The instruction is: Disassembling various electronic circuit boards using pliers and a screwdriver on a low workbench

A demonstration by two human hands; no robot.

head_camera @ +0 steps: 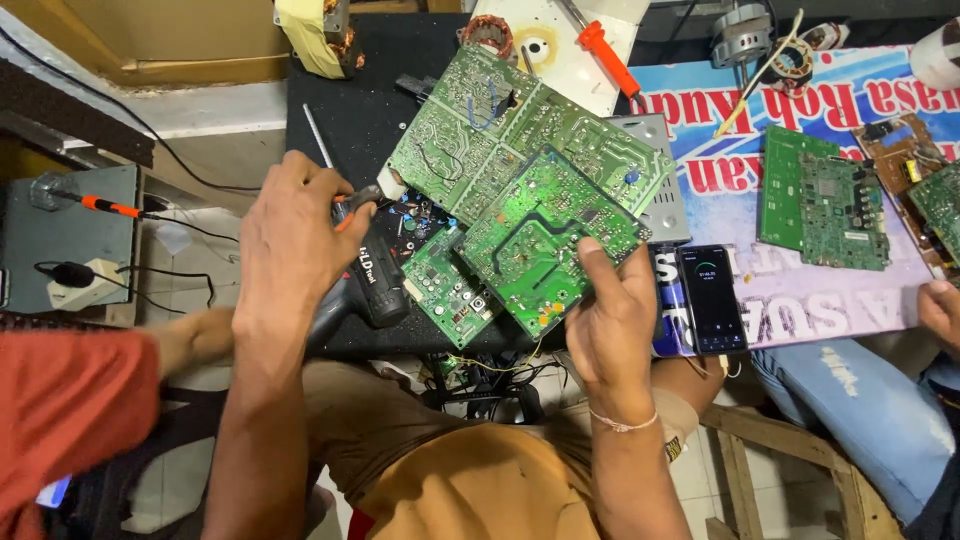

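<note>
At the far left, a co-worker's orange sleeve (70, 420) reached in from the edge. The left hand (290, 240) was curled shut around the grip of a black cordless screwdriver (375, 275) – its body angled over the dark worktop (340, 110). Just beside it lay a small green circuit board (445, 285). The right hand (610, 320) pinched the lower edge of a larger green circuit board (545, 235), thumb on top, holding it tilted over a big pale-green board (520, 130). Further right, a black smartphone (712, 298) rested on a printed banner (820, 300), near another green board (822, 205) – and another person's hand (940, 312) touched the banner's edge
</note>
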